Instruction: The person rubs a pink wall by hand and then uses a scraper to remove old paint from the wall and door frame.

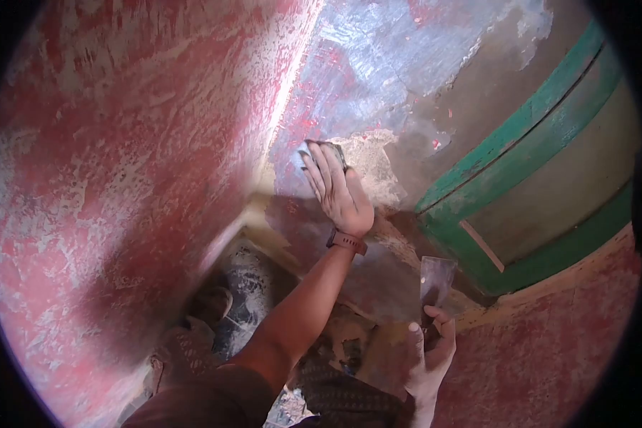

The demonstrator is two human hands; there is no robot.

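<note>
Fingers (321,167) of the left hand (339,192) lay pressed together, flat against the wall (121,143) near the corner, holding a dark sanding pad (333,150) under their tips against the patchy red paint. A watch band (347,241) circled that wrist. Lower right, the right hand (431,349) gripped a putty knife (436,282), blade up, beside the green door frame (521,143).

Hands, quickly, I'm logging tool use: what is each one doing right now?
Left hand: pressed flat on the wall, over a dark sanding pad.
Right hand: closed around a scraper.
</note>
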